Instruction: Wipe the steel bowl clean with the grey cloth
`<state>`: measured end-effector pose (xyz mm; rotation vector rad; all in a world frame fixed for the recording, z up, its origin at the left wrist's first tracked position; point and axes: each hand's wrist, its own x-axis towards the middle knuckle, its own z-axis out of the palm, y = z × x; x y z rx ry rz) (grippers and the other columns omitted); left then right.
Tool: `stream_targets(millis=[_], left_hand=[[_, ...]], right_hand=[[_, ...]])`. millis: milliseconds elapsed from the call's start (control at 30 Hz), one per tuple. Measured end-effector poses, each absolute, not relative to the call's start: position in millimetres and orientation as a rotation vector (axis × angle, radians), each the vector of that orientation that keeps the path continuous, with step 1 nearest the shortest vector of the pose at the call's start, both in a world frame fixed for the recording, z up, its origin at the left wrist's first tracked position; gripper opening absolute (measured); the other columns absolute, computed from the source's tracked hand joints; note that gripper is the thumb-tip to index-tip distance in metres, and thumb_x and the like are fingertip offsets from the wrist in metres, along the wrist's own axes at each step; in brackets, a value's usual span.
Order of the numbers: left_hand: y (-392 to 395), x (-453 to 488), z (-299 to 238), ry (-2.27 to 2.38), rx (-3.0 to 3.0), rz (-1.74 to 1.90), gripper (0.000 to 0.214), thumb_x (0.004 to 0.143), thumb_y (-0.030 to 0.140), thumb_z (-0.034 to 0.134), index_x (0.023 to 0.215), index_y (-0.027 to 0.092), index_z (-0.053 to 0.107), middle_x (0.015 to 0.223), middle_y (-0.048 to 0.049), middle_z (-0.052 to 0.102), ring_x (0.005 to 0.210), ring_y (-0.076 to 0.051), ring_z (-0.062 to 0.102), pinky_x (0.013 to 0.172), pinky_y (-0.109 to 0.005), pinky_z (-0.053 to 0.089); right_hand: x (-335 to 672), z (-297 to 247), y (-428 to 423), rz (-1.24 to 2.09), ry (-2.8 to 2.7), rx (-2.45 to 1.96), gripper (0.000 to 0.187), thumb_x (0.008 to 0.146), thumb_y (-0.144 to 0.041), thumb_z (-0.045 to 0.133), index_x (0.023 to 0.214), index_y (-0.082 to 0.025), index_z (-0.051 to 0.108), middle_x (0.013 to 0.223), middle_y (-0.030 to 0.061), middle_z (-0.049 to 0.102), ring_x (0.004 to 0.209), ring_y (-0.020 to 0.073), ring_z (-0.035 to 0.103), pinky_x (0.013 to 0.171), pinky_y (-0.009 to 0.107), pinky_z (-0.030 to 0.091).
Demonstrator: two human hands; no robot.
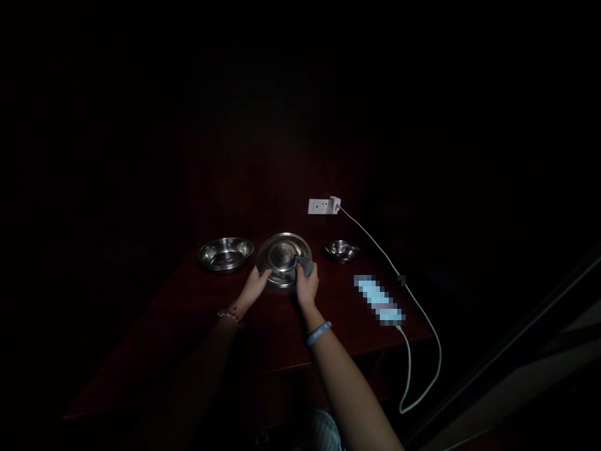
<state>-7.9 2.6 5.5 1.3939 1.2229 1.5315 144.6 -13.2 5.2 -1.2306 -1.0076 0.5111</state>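
Observation:
A round, shiny steel plate [283,252] is tilted up above the dark red table, its inner face towards me. My left hand [255,285] grips its lower left rim, thumb on the near face and the other fingers hidden behind. At the lower right of the plate, my right hand [307,283] is closed on a grey-green cloth [305,266], which lies against the plate's surface. Left of the plate stands a steel bowl [226,255], with what looks like a small label inside. A smaller steel bowl [342,251] sits to the right.
A blurred-out, lit phone-like object [379,300] lies on the table [263,338] at right. Its white cable [425,310] loops past the table's right edge up to a charger [334,204] in the wall socket [318,206]. The surroundings are very dark.

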Motion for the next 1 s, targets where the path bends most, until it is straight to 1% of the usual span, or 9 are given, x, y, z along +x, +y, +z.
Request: stream_targets(millis=[167,400,500,600,733,867,1000], left_hand=[[3.9,-9.7,2.5,1.259,1.417,1.52,0.038,0.084,0.02,0.058,0.119,0.014,0.069,0.13,-0.0135,0.074,0.134,-0.028,0.061,0.12,-0.043,0.041],[9.0,-12.6,-4.7,1.262,1.488,1.496,0.04,0.088,0.027,0.055,0.123,0.013,0.068,0.133,-0.0147,0.072,0.131,-0.028,0.064,0.118,-0.043,0.043],[8.5,-14.9,-6.7,1.242,1.585,1.453,0.04,0.089,0.034,0.057,0.121,0.013,0.068,0.129,-0.0146,0.074,0.132,-0.029,0.063,0.117,-0.043,0.044],[6.5,-17.2,-7.4,1.205,1.684,1.407,0.039,0.09,0.039,0.058,0.115,0.011,0.07,0.123,-0.0172,0.076,0.131,-0.032,0.064,0.116,-0.045,0.045],[4.6,-17.8,-6.7,1.212,1.719,1.395,0.037,0.09,0.037,0.059,0.113,0.01,0.07,0.121,-0.0191,0.076,0.126,-0.035,0.067,0.114,-0.045,0.048],[5.1,-17.0,-7.0,1.231,1.709,1.389,0.038,0.09,0.034,0.058,0.116,0.009,0.069,0.125,-0.0187,0.076,0.124,-0.033,0.068,0.114,-0.044,0.048],[5.4,-16.8,-6.7,1.252,1.699,1.385,0.04,0.088,0.037,0.057,0.119,0.014,0.07,0.124,-0.0151,0.077,0.128,-0.032,0.066,0.116,-0.044,0.046]], right_hand=[[144.5,4.9,-13.3,0.525,-1.02,-1.272,0.015,0.085,-0.035,0.064,0.094,-0.024,0.061,0.092,0.005,0.076,0.085,0.0228,0.071,0.075,0.029,0.051],[145.9,1.8,-11.0,0.535,-1.026,-1.299,0.017,0.085,-0.036,0.063,0.096,-0.023,0.062,0.094,0.0065,0.077,0.087,0.0244,0.072,0.076,0.031,0.051],[147.1,0.3,-8.8,0.536,-1.002,-1.338,0.02,0.084,-0.036,0.063,0.099,-0.022,0.063,0.096,0.0078,0.077,0.089,0.0254,0.072,0.076,0.031,0.052],[148.3,-0.1,-7.4,0.528,-0.98,-1.373,0.023,0.083,-0.037,0.062,0.101,-0.022,0.064,0.097,0.0077,0.077,0.089,0.026,0.072,0.076,0.032,0.052],[149.0,1.4,-8.5,0.534,-0.977,-1.406,0.025,0.083,-0.039,0.062,0.101,-0.022,0.065,0.095,0.008,0.077,0.088,0.0272,0.072,0.075,0.033,0.052],[148.4,3.4,-10.6,0.533,-0.997,-1.412,0.029,0.083,-0.041,0.061,0.104,-0.022,0.065,0.097,0.0082,0.077,0.09,0.0277,0.073,0.077,0.033,0.053],[147.3,6.0,-11.0,0.535,-0.973,-1.457,0.034,0.083,-0.039,0.062,0.111,-0.021,0.066,0.1,0.0095,0.078,0.095,0.0287,0.073,0.081,0.034,0.054]])
